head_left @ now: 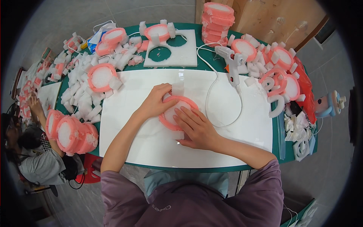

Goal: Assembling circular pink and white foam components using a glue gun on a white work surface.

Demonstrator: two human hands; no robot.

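Observation:
On the white board [140, 151] in front of me lies a round foam piece [170, 113] with a white middle and a fluffy pink rim. My left hand [157, 100] grips its upper left side, thumb across the rim and fingers near a white foam block [177, 89] at the top. My right hand [198, 128] holds the lower right side. Its fingers stretch over the white face, and its thumb reaches beside another white foam block [176, 135] at the bottom edge. The fingers hide part of the rim.
A white glue gun [232, 66] lies at the board's back right, its cord looping over the board. Cut foam pieces [77, 90] heap at the left, beside pink-rimmed stacks [70, 132]. A foam sheet with round holes [185, 53] lies behind. Another person [45, 159] works at the left.

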